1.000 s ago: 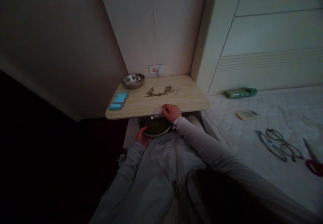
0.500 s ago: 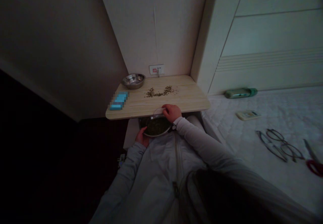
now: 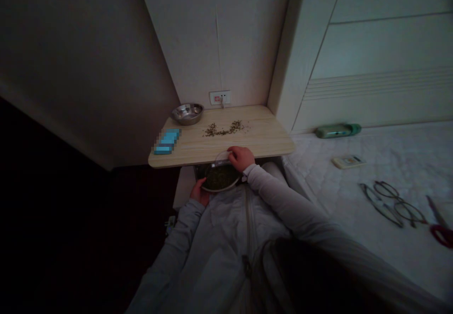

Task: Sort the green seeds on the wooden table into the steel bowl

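Just below the front edge of the wooden tabletop (image 3: 262, 145), close to my body, is a round bowl (image 3: 220, 190) with dark green, grainy contents. Its left rim is in my left hand (image 3: 199, 193), thumb on top and the other fingers hidden underneath. My right hand (image 3: 242, 158) is at the table's front edge, above the bowl's right side. Between its fingers is a clear, round, lid-like piece (image 3: 222, 156) over the bowl's far rim; its exact kind is hard to make out in the dim light. Small greenish-brown bits (image 3: 226, 129) lie scattered on the tabletop.
A metal bowl (image 3: 187, 114) stands at the tabletop's back left, with a blurred-out blue phone-like object (image 3: 167, 141) in front. On the white bed (image 3: 329, 196) at right lie a green bottle (image 3: 338, 131), a pale remote-like device (image 3: 348, 162), eyeglasses (image 3: 406, 210) and red-handled scissors (image 3: 441, 234).
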Action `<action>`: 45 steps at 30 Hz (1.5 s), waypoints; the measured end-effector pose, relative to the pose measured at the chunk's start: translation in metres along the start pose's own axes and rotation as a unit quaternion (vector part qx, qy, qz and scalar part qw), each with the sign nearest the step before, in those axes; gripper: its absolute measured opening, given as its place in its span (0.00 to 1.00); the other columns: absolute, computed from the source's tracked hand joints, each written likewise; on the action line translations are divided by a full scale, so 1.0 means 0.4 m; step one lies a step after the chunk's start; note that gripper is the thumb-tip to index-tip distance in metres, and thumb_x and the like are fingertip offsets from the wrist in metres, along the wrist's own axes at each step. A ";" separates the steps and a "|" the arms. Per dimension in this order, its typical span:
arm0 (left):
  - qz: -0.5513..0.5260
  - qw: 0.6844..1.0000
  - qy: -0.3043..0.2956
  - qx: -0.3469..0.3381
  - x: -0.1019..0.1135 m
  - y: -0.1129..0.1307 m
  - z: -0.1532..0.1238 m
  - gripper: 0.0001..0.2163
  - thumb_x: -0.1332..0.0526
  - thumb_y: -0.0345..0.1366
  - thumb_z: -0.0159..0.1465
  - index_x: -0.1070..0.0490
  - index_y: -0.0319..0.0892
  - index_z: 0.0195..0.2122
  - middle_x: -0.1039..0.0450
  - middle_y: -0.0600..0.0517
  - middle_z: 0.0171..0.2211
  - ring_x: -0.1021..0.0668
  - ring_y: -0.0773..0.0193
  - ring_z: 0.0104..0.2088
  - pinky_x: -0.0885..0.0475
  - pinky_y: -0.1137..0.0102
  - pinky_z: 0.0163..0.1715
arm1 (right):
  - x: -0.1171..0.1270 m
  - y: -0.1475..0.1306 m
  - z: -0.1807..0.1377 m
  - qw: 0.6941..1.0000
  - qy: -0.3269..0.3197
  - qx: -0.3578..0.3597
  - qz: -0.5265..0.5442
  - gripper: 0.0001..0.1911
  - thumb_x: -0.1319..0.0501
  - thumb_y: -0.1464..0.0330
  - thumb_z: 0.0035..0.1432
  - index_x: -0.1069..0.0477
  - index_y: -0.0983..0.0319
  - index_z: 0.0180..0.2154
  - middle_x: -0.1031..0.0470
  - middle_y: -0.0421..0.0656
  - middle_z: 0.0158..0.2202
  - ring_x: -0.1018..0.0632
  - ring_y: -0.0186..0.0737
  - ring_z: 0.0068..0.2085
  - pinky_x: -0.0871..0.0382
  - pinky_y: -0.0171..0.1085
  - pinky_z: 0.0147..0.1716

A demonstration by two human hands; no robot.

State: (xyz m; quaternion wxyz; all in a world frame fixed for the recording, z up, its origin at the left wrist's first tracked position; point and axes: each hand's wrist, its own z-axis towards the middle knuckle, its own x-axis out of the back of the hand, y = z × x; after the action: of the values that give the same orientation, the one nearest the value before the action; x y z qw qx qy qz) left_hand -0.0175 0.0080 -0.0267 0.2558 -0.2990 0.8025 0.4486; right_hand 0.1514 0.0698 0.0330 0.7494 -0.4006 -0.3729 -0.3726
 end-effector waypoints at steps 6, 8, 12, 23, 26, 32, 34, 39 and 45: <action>0.000 1.000 0.018 -0.008 -0.003 0.002 -0.002 0.09 0.48 0.31 0.51 0.31 0.38 0.29 0.26 0.49 0.27 0.29 0.58 0.40 0.34 0.64 0.39 | -0.002 0.001 0.000 1.000 0.006 -0.001 -0.001 0.15 0.53 0.67 0.49 0.34 0.62 0.38 0.29 0.43 0.35 0.30 0.38 0.37 0.41 0.36 0.37; 0.002 1.000 0.015 -0.005 -0.002 0.001 0.000 0.09 0.48 0.31 0.51 0.31 0.38 0.29 0.26 0.48 0.27 0.29 0.58 0.40 0.34 0.64 0.39 | -0.002 0.001 0.000 1.000 0.002 -0.003 -0.001 0.15 0.53 0.67 0.49 0.34 0.62 0.38 0.29 0.44 0.35 0.30 0.38 0.37 0.41 0.35 0.37; -0.008 1.000 0.009 0.003 -0.001 0.001 0.002 0.09 0.49 0.32 0.51 0.31 0.38 0.30 0.26 0.48 0.28 0.29 0.58 0.41 0.34 0.63 0.41 | 0.000 0.000 0.000 1.000 -0.004 -0.004 0.002 0.15 0.53 0.67 0.49 0.35 0.62 0.39 0.29 0.44 0.36 0.30 0.38 0.38 0.41 0.35 0.38; -0.012 1.000 0.020 0.001 -0.011 0.002 -0.007 0.09 0.49 0.31 0.51 0.31 0.38 0.30 0.26 0.49 0.27 0.29 0.59 0.40 0.34 0.64 0.41 | -0.003 0.002 -0.002 1.000 0.012 0.002 0.000 0.15 0.53 0.67 0.49 0.34 0.62 0.38 0.29 0.44 0.35 0.30 0.38 0.37 0.42 0.36 0.38; -0.013 1.000 0.019 -0.001 -0.012 0.002 -0.007 0.09 0.48 0.31 0.51 0.31 0.38 0.31 0.26 0.49 0.28 0.29 0.59 0.41 0.34 0.64 0.41 | -0.003 0.002 -0.002 1.000 0.012 0.000 -0.001 0.15 0.53 0.67 0.49 0.34 0.62 0.38 0.29 0.44 0.35 0.30 0.38 0.37 0.41 0.36 0.37; -0.013 1.000 0.019 0.006 -0.014 0.003 -0.011 0.09 0.48 0.32 0.51 0.31 0.37 0.30 0.26 0.49 0.27 0.28 0.59 0.40 0.34 0.65 0.41 | -0.001 0.000 -0.002 1.000 0.003 0.003 -0.004 0.15 0.53 0.67 0.49 0.35 0.63 0.38 0.29 0.44 0.35 0.30 0.38 0.37 0.42 0.36 0.38; -0.014 1.000 0.015 0.010 -0.013 0.003 -0.009 0.09 0.48 0.32 0.51 0.31 0.37 0.30 0.26 0.49 0.26 0.28 0.59 0.39 0.34 0.65 0.40 | -0.002 0.000 -0.003 1.000 0.006 0.004 -0.007 0.15 0.53 0.67 0.49 0.35 0.63 0.38 0.29 0.44 0.35 0.30 0.38 0.37 0.42 0.36 0.38; -0.016 1.000 0.020 0.003 -0.008 0.002 -0.004 0.09 0.48 0.31 0.51 0.31 0.37 0.29 0.26 0.49 0.25 0.28 0.60 0.38 0.34 0.65 0.40 | -0.005 0.002 -0.004 1.000 0.014 0.009 -0.006 0.15 0.53 0.67 0.49 0.35 0.62 0.38 0.29 0.44 0.35 0.30 0.38 0.37 0.42 0.36 0.37; -0.018 1.000 0.015 0.004 -0.012 0.003 -0.007 0.09 0.49 0.31 0.52 0.31 0.37 0.30 0.26 0.49 0.26 0.28 0.59 0.40 0.34 0.64 0.40 | -0.007 0.003 -0.003 1.000 0.015 0.010 -0.005 0.14 0.53 0.67 0.49 0.34 0.62 0.37 0.29 0.43 0.35 0.30 0.38 0.37 0.42 0.36 0.37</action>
State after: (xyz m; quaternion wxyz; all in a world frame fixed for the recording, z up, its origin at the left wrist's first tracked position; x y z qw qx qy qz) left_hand -0.0153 0.0071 -0.0215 0.2527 -0.3193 0.8023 0.4364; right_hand 0.1516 0.0701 0.0296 0.7574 -0.3852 -0.3671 -0.3784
